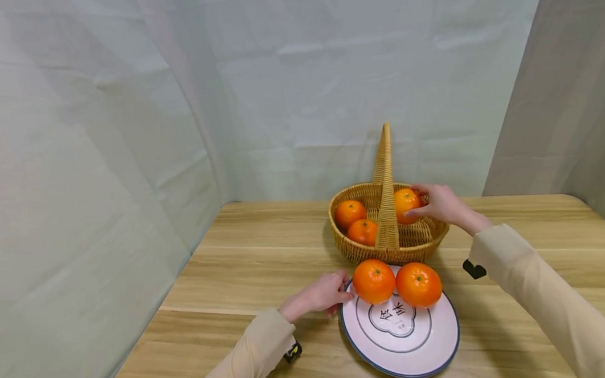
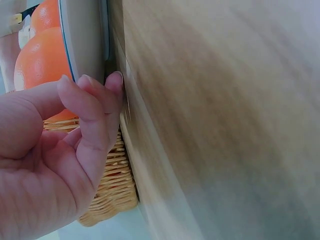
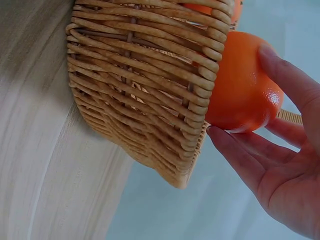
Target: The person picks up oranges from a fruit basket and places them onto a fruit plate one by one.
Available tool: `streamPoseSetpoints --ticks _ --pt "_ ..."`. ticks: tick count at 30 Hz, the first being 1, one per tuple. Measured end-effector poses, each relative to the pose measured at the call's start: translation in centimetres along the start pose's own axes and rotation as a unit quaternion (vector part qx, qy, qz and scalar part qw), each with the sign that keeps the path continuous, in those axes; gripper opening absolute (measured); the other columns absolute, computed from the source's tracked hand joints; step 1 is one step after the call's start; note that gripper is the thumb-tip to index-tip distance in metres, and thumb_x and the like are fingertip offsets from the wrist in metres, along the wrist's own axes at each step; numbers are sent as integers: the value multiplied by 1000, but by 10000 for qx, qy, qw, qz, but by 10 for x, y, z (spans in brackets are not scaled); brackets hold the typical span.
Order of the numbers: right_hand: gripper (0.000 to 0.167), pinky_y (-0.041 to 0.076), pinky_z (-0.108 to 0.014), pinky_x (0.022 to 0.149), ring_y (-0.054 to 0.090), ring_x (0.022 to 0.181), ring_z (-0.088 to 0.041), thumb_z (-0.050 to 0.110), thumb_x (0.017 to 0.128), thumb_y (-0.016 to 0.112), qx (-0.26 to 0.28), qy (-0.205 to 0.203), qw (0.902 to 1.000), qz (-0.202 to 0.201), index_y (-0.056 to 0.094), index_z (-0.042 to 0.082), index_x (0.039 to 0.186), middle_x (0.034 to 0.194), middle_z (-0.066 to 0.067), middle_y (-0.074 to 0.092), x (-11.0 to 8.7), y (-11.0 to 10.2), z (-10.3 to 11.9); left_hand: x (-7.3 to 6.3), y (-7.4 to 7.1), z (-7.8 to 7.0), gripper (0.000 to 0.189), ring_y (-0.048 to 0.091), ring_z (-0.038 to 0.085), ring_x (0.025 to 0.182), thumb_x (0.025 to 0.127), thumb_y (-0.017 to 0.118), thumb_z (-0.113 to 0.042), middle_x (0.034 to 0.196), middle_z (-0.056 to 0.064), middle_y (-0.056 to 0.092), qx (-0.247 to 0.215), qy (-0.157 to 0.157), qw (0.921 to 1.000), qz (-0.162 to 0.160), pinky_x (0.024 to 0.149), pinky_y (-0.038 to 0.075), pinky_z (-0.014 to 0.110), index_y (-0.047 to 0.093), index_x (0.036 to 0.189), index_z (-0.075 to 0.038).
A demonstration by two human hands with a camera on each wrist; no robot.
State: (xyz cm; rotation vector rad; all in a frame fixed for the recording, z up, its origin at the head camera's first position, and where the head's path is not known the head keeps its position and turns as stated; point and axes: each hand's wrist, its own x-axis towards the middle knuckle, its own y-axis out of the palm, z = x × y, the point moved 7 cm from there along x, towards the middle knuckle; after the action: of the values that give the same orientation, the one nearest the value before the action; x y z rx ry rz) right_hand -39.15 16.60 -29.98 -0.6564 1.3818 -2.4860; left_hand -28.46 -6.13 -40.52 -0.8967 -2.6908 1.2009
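Note:
My right hand (image 1: 439, 203) grips an orange (image 1: 407, 202) between thumb and fingers, at the right part of the wicker basket (image 1: 354, 253). In the right wrist view this orange (image 3: 245, 82) shows above the basket rim. Two more oranges, one at the back (image 1: 350, 214) and one in front (image 1: 362, 232), lie left of the basket's handle. My left hand (image 1: 324, 292) holds the left rim of a white, blue-edged plate (image 1: 404, 358) with curled fingers and thumb. On the plate's far part sit a left orange (image 1: 373, 281) and a right orange (image 1: 419, 285), side by side.
The basket's tall arched handle (image 1: 386, 167) rises just left of the right hand. Plate and basket stand close together on a wooden table (image 1: 264, 242). Pale cloth (image 1: 328, 85) hangs behind the table and along its left side.

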Motion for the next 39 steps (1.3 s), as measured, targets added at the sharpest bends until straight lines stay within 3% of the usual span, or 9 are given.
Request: streamPoseSetpoints --ticks 9,23,39 --pt "69 44 -48 73 54 89 -38 26 74 76 17 -20 9998 -183 45 -11 124 106 -30 55 -11 -7 -3 2 0 1 13 44 12 37 87 59 -5 54 4 47 -81 74 9999 -7 36 44 26 47 90 -4" --pt "69 51 -42 68 58 88 -41 28 75 74 520 157 9984 -183 44 -5 127 112 -28 51 -33 -18 2 4 -1 0 13 45 13 37 87 59 -4 54 5 47 -18 125 9999 -7 36 44 26 47 90 -3" --pt "72 51 -44 67 58 88 -39 32 73 76 333 -55 9987 -388 45 -4 127 117 -26 50 -61 -37 20 7 0 2 13 44 12 36 87 59 -5 53 4 47 -14 158 9999 -33 35 43 25 47 89 -3"
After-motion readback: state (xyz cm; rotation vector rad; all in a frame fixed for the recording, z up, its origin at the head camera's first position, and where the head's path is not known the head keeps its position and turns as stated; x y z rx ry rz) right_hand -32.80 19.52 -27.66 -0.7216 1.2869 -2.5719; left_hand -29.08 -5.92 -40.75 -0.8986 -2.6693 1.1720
